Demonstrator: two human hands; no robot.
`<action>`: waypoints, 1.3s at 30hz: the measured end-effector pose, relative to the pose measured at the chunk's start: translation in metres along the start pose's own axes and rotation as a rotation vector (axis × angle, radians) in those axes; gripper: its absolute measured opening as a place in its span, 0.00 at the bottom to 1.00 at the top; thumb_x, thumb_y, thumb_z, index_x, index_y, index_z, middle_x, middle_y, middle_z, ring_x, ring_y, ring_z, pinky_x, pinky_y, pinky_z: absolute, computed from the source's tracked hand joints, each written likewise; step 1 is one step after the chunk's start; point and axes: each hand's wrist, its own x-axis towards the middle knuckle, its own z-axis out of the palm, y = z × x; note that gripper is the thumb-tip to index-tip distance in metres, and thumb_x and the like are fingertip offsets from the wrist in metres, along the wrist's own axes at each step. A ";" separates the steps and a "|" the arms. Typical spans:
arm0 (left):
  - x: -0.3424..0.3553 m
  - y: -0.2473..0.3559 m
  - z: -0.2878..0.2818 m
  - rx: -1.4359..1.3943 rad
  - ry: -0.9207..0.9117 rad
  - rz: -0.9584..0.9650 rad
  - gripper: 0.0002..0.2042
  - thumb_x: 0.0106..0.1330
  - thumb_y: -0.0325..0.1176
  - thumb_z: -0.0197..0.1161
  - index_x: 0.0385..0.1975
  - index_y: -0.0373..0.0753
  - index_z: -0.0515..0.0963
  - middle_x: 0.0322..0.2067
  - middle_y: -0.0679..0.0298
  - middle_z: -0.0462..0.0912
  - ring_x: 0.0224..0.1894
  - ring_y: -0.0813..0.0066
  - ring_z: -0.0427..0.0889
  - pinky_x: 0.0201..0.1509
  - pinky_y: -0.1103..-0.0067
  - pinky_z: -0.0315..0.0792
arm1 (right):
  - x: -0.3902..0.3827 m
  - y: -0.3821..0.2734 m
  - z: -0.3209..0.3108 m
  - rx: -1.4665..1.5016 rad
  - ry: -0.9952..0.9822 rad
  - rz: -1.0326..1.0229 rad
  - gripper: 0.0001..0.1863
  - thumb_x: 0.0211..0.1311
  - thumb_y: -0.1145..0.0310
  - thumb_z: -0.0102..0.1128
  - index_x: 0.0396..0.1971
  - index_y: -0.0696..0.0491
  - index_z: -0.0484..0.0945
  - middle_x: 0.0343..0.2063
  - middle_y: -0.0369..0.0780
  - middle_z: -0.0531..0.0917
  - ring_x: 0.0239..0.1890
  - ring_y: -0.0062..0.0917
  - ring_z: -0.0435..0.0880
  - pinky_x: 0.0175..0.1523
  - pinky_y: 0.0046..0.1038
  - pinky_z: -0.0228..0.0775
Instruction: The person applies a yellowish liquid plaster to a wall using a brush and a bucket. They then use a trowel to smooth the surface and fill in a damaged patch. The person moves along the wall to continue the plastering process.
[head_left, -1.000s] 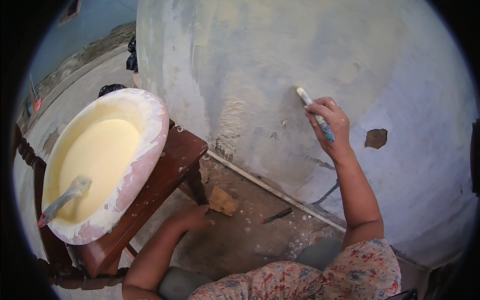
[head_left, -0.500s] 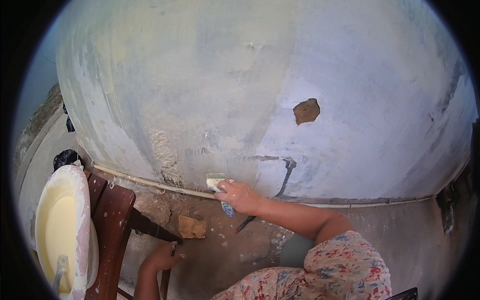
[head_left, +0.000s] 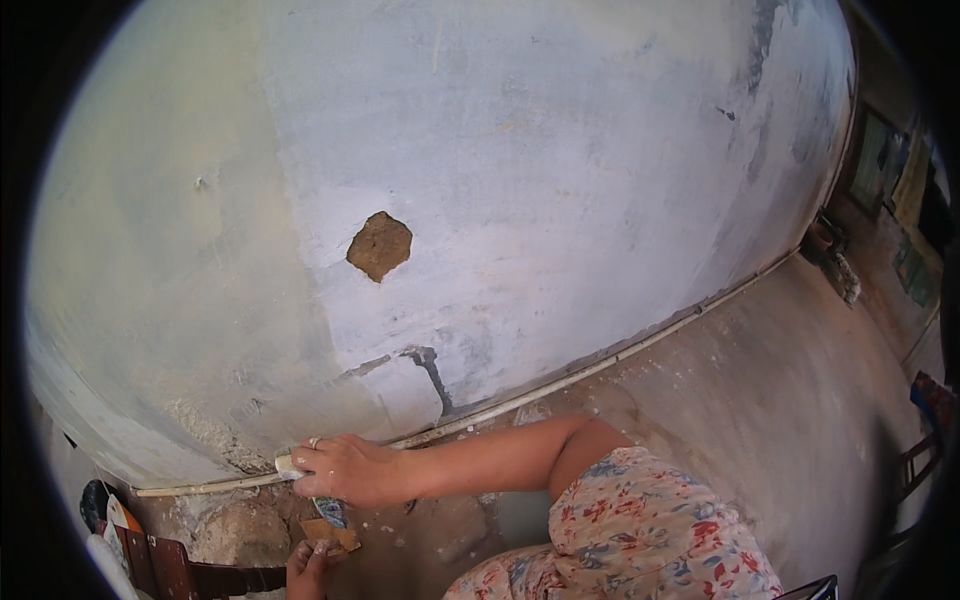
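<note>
My right hand (head_left: 355,470) grips a paintbrush (head_left: 330,511) at the foot of the pale, patchy painted wall (head_left: 550,200), beside a thin pipe (head_left: 650,346) running along its base. The brush head is mostly hidden by my fingers. My left hand (head_left: 308,566) is low at the bottom edge with fingers curled; whether it holds anything is unclear. Just behind it lies a flat tan piece (head_left: 342,536) on the floor. A brown hole (head_left: 380,245) and dark cracks (head_left: 425,365) mark the wall above my right arm.
A dark wooden chair (head_left: 170,565) stands at lower left, with part of a white-rimmed tub (head_left: 105,560) beside it and a black bag (head_left: 95,505) behind. Stained concrete floor (head_left: 760,380) extends right toward another wall with a framed opening (head_left: 870,160) and dark furniture (head_left: 915,465) at the edge.
My right hand and brush came down from higher on the wall to its base. The view has swung rightward, leaving the tub of cream paint mostly out of the picture.
</note>
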 end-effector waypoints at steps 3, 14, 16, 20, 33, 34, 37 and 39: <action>0.020 0.026 0.033 -0.285 -0.106 -0.069 0.26 0.72 0.56 0.47 0.57 0.41 0.69 0.49 0.57 0.79 0.42 0.59 0.84 0.43 0.60 0.79 | -0.008 -0.004 0.006 -0.002 0.095 0.019 0.10 0.44 0.73 0.64 0.30 0.54 0.78 0.38 0.48 0.73 0.42 0.42 0.78 0.38 0.38 0.77; 0.032 0.103 0.086 -0.736 -0.054 0.155 0.18 0.74 0.51 0.46 0.46 0.46 0.76 0.42 0.68 0.82 0.43 0.71 0.81 0.49 0.72 0.76 | -0.003 -0.022 0.024 -0.052 0.234 -0.089 0.11 0.48 0.72 0.58 0.29 0.65 0.76 0.34 0.50 0.73 0.34 0.39 0.79 0.30 0.31 0.78; 0.037 0.103 0.084 -0.746 -0.094 0.188 0.16 0.75 0.48 0.46 0.43 0.45 0.77 0.40 0.68 0.82 0.42 0.71 0.81 0.50 0.72 0.75 | -0.003 -0.024 0.029 -0.037 0.304 -0.062 0.11 0.48 0.72 0.57 0.29 0.65 0.76 0.33 0.50 0.73 0.32 0.39 0.79 0.31 0.34 0.78; 0.034 0.104 0.078 -0.737 -0.035 0.206 0.15 0.75 0.44 0.47 0.41 0.40 0.77 0.39 0.65 0.82 0.44 0.70 0.81 0.52 0.72 0.75 | -0.013 -0.031 0.027 0.105 0.183 -0.008 0.19 0.51 0.69 0.55 0.39 0.69 0.76 0.42 0.57 0.75 0.43 0.49 0.80 0.46 0.39 0.77; -0.014 0.116 0.082 -0.421 0.106 0.244 0.12 0.77 0.38 0.46 0.46 0.34 0.68 0.32 0.51 0.81 0.25 0.60 0.84 0.24 0.68 0.81 | -0.009 -0.047 -0.107 0.222 0.027 0.027 0.24 0.48 0.79 0.63 0.50 0.64 0.77 0.54 0.54 0.76 0.55 0.43 0.78 0.55 0.37 0.73; -0.015 0.117 0.085 -0.442 0.157 0.213 0.12 0.76 0.38 0.47 0.45 0.34 0.66 0.25 0.50 0.80 0.17 0.61 0.81 0.18 0.69 0.79 | -0.011 -0.048 -0.129 0.083 0.261 -0.004 0.23 0.47 0.80 0.64 0.48 0.63 0.79 0.52 0.52 0.76 0.52 0.41 0.79 0.52 0.35 0.75; -0.023 0.113 0.076 -0.452 0.156 0.259 0.11 0.76 0.38 0.47 0.42 0.35 0.66 0.23 0.52 0.79 0.18 0.62 0.81 0.19 0.69 0.80 | -0.017 -0.028 -0.176 -0.438 0.646 0.005 0.19 0.46 0.78 0.65 0.43 0.60 0.83 0.50 0.50 0.77 0.47 0.41 0.78 0.50 0.36 0.73; -0.026 0.117 0.077 -0.436 0.182 0.270 0.11 0.76 0.38 0.47 0.39 0.35 0.67 0.23 0.53 0.79 0.18 0.63 0.81 0.20 0.70 0.79 | -0.024 -0.005 -0.185 -0.726 0.735 0.097 0.21 0.44 0.75 0.68 0.44 0.54 0.85 0.51 0.50 0.77 0.48 0.43 0.77 0.52 0.37 0.71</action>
